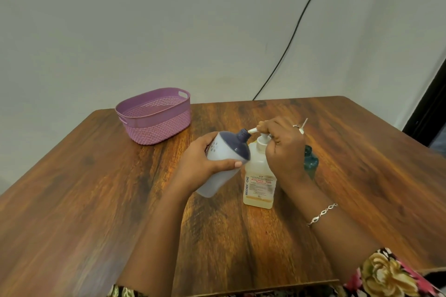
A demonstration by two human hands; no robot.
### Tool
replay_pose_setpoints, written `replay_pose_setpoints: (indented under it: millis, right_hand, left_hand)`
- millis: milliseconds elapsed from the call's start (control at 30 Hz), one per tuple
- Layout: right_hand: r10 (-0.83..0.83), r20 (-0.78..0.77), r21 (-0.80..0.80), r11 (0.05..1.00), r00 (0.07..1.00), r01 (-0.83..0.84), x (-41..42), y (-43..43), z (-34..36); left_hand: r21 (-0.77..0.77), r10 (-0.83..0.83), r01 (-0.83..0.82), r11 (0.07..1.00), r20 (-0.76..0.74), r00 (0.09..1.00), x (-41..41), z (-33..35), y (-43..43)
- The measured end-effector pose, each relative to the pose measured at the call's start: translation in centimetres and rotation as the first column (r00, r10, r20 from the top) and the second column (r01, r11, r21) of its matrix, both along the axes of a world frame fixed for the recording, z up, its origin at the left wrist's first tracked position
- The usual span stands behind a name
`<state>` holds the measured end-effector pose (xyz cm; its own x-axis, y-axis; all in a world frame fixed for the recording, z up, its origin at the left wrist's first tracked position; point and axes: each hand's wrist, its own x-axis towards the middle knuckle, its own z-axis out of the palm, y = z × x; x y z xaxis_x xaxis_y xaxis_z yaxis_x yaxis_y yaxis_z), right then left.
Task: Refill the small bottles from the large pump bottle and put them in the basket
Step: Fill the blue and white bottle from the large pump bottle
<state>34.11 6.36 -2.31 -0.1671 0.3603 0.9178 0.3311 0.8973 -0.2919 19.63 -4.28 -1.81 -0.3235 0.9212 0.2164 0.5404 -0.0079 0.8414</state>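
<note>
A white small bottle with a dark blue shoulder (223,152) is held tilted in my left hand (200,164), its open neck up against the pump's white nozzle. The large pump bottle (259,183), translucent with yellowish liquid and a red-lettered label, stands upright on the table. My right hand (282,149) rests closed on the pump head. A teal small bottle (311,160) stands behind my right hand, mostly hidden. The purple basket (154,125) sits at the far left with nothing visible inside.
The wooden table (96,200) fills the view and stands against a pale wall. A black cable (289,41) runs down the wall behind the table. A thin white object (304,123) pokes out past my right hand. A dark door edge is at the far right.
</note>
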Motion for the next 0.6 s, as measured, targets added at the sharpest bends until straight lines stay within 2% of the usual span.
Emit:
replay_pose_setpoints:
  millis: [600]
  right_hand:
    - [0.062, -0.102, -0.095, 0.993, 0.993, -0.071, 0.1, -0.3, -0.1]
  left_hand:
    - [0.004, -0.032, 0.032, 0.999, 0.009, 0.999, 0.1, 0.5, 0.2]
